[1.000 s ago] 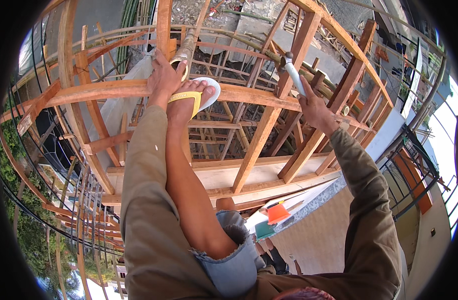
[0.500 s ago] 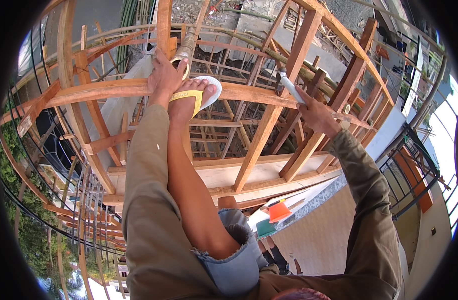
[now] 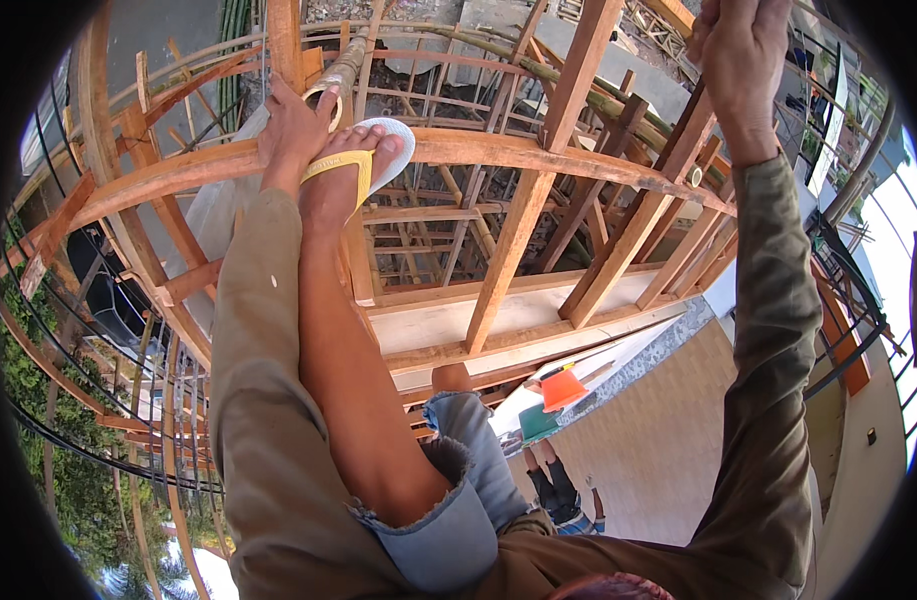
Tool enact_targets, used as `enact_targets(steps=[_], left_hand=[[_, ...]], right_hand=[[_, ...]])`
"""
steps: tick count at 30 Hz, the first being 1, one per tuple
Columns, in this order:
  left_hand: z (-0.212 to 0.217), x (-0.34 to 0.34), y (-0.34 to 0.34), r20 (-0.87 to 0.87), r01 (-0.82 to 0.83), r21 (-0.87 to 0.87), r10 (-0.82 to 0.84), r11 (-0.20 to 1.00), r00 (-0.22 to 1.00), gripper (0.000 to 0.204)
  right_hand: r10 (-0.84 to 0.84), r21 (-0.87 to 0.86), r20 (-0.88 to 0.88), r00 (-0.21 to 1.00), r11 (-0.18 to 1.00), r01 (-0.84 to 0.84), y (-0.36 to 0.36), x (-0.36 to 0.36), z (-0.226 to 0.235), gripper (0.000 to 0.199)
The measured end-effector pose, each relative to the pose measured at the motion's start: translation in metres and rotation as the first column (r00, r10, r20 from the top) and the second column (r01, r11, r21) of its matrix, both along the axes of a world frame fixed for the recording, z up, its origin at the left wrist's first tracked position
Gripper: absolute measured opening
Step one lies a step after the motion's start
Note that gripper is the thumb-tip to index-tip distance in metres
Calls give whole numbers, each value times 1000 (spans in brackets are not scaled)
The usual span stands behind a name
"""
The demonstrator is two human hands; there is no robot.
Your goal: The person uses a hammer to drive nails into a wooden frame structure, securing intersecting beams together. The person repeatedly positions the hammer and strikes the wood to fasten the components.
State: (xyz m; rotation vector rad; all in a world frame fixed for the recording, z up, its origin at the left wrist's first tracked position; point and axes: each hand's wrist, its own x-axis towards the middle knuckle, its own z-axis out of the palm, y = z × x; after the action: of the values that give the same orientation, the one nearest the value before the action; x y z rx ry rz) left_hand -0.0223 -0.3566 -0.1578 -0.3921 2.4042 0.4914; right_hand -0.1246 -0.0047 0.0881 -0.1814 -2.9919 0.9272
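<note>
My left hand (image 3: 290, 130) is closed around the lower end of an upright wooden post (image 3: 283, 40), where it meets a long curved wooden beam (image 3: 478, 148). The open end of a bamboo pole (image 3: 346, 75) lies beside my thumb. On the beam next to that hand rests my foot in a white flip-flop (image 3: 396, 150) with a yellow strap. My right hand (image 3: 743, 75) is raised at the upper right, its fingers curled. The hammer seen in it earlier is out of view past the top edge or hidden by the hand.
Slanting timbers (image 3: 513, 250) join the beam to a lower ledge (image 3: 458, 325). Bamboo and wood framing drops away below. Dark cables (image 3: 38, 290) run at the left. Down at the lower right are an orange object (image 3: 561, 390), a person (image 3: 553, 490) and a tan floor (image 3: 638, 430).
My right hand has swung up and to the right, away from the beam, and the hammer has left view. My left hand stays at the post. The view has shifted slightly.
</note>
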Motion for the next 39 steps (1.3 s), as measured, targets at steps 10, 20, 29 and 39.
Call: enact_targets(steps=[10,20,29,39], left_hand=[[3,-6,-2,57,-9,-3,9,1000,998,110],[-5,2,-2,9,-26,18,26,999,1000,111],[8,-7,-1,71,-19,25,17,1000,997,107],[0,2,0,18,-9,4,9,1000,1000,107]], right_hand=[[54,64,822,567,980,-186,71,145,-72,59],[25,73,239,971,996,-44,22,38,-19,51],[32,67,804,594,987,-145,90,182,-78,59],[69,-28,311,948,998,-63,28,16,-13,35]])
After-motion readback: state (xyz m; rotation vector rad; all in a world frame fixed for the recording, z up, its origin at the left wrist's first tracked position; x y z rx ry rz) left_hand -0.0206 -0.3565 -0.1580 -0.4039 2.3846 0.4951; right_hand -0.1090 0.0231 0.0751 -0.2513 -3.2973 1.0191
